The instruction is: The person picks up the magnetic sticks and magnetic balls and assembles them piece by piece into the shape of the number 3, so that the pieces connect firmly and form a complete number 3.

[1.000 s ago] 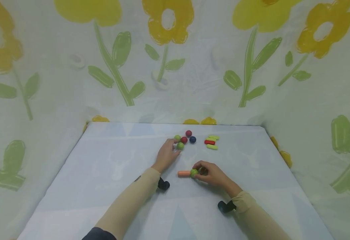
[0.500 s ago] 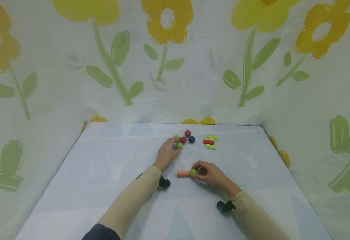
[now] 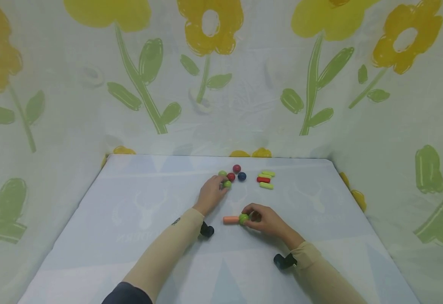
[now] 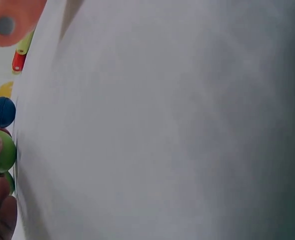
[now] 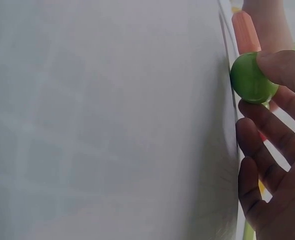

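In the head view my right hand (image 3: pixel 268 221) pinches a green ball (image 3: pixel 243 218) between thumb and fingers, low over the table. The ball sits against the right end of a short orange rod (image 3: pixel 230 220); the right wrist view shows the two end to end. A grey disc marks the rod's other end (image 4: pixel 5 25) in the left wrist view. Farther back, my left hand (image 3: pixel 211 194) has thumb and fingers around a second green ball (image 3: pixel 227 184), the thumb lying on it in the left wrist view. Another green ball (image 3: pixel 222 173) lies just beyond those fingers.
Beside the left hand lie two red balls (image 3: pixel 236 168) and a dark blue ball (image 3: pixel 242 176). To their right, several yellow-green rods (image 3: pixel 266 185) and a red rod (image 3: pixel 263 180) form a short stack. The white table (image 3: pixel 130 236) meets a flower-printed curtain (image 3: pixel 244 105) at its back.
The whole scene shifts slightly left in the head view. Both hands keep their places at the green balls, and the orange rod stays against the right hand's ball.
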### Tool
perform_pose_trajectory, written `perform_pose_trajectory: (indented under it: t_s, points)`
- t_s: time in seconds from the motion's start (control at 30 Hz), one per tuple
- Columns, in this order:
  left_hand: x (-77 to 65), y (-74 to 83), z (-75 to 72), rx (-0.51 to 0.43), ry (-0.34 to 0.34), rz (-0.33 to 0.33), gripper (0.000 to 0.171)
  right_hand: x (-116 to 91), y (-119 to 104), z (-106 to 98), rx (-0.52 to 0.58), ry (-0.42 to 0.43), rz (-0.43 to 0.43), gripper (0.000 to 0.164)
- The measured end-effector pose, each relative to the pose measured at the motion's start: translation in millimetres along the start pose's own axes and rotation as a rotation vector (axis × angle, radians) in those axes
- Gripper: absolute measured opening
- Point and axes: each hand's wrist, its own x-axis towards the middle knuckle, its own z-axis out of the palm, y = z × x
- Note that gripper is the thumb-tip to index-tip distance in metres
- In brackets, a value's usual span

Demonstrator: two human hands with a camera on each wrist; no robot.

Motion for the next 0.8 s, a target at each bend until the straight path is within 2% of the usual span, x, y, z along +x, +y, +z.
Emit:
perform_pose_trajectory:
  t_s: [0.13,0.3,0.53,0.8]
  points:
    - [-1.2,-0.8,-2.8,0.021,-0.009,0.027,0.031,-0.4,-0.2,-0.3,0.002,0.008,-0.018,0.025]
    - [-4.5,-2.3,-6.7,0.039,-0.032,0.048,0.031,-0.4,-0.5,-0.6,-0.008,0.004,0.007,0.025]
    - [-11.4,-4.3,-13.3,0.046,-0.109,0.037,0.032,-0.5,-1.7,-0.4,-0.012,0.005,0.032,0.024]
    - [-22.3,-10.2,-16.9,0.01,-0.137,0.022,0.031,-2.2,-3.3,-0.3,0.003,0.015,0.008,0.025]
